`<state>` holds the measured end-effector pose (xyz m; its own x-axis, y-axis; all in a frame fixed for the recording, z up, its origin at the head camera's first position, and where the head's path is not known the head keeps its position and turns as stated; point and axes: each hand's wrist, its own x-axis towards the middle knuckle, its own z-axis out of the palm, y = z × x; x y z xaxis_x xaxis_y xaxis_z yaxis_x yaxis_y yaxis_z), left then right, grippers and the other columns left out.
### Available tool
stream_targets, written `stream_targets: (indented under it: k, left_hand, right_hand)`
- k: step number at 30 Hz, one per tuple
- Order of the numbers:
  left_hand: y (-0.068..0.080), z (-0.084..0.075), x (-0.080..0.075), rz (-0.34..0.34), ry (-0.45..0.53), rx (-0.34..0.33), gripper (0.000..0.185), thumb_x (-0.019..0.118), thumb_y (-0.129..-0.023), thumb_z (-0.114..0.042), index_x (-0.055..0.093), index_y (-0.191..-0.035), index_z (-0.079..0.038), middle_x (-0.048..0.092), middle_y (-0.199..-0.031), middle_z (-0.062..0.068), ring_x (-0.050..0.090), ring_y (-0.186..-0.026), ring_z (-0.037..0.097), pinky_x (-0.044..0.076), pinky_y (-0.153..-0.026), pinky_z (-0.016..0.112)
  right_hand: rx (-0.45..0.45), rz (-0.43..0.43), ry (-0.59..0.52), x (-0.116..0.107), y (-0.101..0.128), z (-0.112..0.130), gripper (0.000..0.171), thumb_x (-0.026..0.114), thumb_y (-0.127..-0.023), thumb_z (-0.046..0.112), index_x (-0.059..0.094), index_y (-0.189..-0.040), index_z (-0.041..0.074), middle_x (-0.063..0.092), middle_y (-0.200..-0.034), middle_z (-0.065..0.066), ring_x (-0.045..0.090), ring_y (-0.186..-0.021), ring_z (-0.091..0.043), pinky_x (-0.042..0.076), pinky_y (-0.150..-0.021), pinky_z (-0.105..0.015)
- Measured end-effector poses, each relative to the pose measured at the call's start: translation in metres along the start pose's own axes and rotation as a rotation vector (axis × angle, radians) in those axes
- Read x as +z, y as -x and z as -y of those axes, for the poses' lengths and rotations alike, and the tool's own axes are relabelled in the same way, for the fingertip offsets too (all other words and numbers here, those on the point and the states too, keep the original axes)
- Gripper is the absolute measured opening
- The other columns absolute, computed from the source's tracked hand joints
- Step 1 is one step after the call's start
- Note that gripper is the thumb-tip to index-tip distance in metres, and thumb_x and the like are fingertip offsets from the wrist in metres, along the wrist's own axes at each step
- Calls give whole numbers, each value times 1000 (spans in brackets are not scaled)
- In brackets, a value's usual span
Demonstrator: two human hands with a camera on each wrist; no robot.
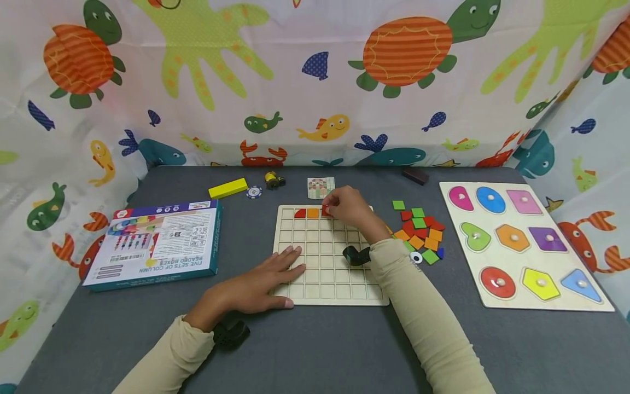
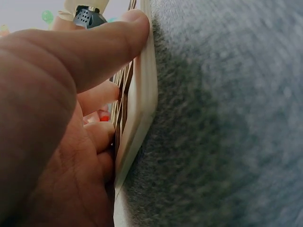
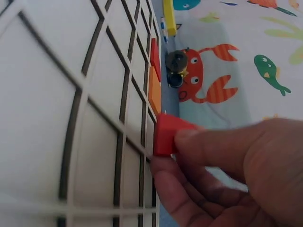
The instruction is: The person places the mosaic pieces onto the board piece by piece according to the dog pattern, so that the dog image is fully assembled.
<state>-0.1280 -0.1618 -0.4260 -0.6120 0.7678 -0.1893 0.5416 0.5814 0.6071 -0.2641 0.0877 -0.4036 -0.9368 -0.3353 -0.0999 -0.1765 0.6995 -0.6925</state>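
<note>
My right hand pinches a red tile between thumb and fingers at the far row of a wooden grid board. To the left of that tile, a red tile with a curved side and an orange square tile sit in the same row. My left hand rests on the board's near left part, fingers straight and spread. In the left wrist view its thumb lies against the board's edge. A small patterned card lies just behind the board.
Loose coloured tiles lie right of the board, beside a knobbed shape puzzle. A flat box lies at left. Behind are a yellow block, a chip, a small toy and a dark block.
</note>
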Motion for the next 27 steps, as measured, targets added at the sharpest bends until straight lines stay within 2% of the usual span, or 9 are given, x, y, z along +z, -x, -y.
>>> stream_targets:
  k: [8, 14, 21, 27]
  left_hand:
    - [0, 1, 0, -12, 0, 27, 75, 63, -94, -40, 28, -154, -13, 0, -163, 8, -4, -148, 25, 5, -116, 49]
    - [1, -1, -1, -10, 7, 25, 75, 64, -94, -38, 28, -154, -12, 0, -163, 9, -5, -147, 26, 4, -116, 50]
    - [-1, 0, 1, 0, 5, 16, 75, 64, -94, -39, 28, -154, -13, 0, -163, 8, -5, -147, 25, 4, -116, 49]
    - [-1, 0, 1, -13, 2, 15, 75, 65, -93, -37, 28, -154, -13, 1, -163, 8, -4, -148, 26, 5, -116, 49]
  right_hand:
    - [-7, -33, 115, 12, -6, 2, 13, 64, -93, 4, 74, -101, 4, 67, -95, -9, 61, -88, -25, 50, -80, -38]
    - [-5, -48, 119, 15, -2, 5, 17, 66, -91, 2, 73, -106, 4, 67, -98, -11, 61, -90, -26, 51, -80, -38]
    - [-2, -50, 65, 3, 9, -5, 23, 61, -95, 6, 69, -116, 4, 65, -105, -11, 60, -96, -26, 51, -82, -40]
    - [28, -81, 23, -21, 20, -20, 26, 61, -95, 7, 67, -119, 0, 65, -110, -14, 59, -100, -28, 50, -85, -41]
